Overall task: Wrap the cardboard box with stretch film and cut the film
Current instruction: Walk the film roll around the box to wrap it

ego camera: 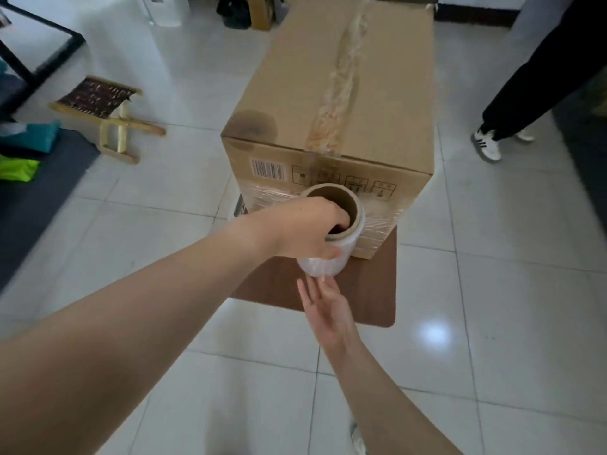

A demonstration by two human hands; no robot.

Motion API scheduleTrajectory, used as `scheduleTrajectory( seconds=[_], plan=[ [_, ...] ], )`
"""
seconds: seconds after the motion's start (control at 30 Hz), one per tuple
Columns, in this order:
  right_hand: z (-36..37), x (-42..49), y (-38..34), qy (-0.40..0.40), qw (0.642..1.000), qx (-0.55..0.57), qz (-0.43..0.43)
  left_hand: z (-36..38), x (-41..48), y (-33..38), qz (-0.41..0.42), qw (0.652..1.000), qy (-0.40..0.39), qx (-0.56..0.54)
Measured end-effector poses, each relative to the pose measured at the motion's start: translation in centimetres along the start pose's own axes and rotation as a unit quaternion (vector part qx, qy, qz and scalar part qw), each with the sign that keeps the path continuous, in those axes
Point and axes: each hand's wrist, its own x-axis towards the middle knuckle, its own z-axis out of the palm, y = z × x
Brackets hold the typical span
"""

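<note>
Our left hand (308,229) grips the white stretch-film roll's (331,238) cardboard core; our right hand (323,307) is open below. We should keep tension around the brown cardboard box (345,93).

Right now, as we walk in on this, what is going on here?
A person is wrapping a cardboard box that sits on a brown board on the tiled floor. Their left hand grips the roll of stretch film, fingers hooked into its core. The right hand is open just beneath the roll. Stretch film covers the lower part of the box's near face; the top is bare. A second person stands to the right.
</note>
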Motion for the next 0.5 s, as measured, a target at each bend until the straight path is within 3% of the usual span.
scheduleTrajectory(
  seconds=[0.17, 0.3, 0.4, 0.5],
  plan=[
    [1.7, 0.5, 2.9, 0.003, 0.999, -0.006, -0.053, -0.1, -1.1, -2.5, 0.082, 0.994, -0.028, 0.068],
    [2.6, 0.4, 4.0, 0.002, 0.996, 0.048, -0.074, -0.3, -2.2, -3.2, 0.076, 0.996, -0.01, 0.052],
    [3.1, 0.8, 4.2, 0.022, 0.993, 0.076, -0.089, -0.4, -1.9, -4.4, 0.14, 0.988, -0.005, 0.071],
    [3.8, 2.0, 4.7, 0.036, 0.992, 0.065, -0.104, -0.8, -1.7, -5.5, 0.151, 0.981, -0.04, 0.116]
  ],
)
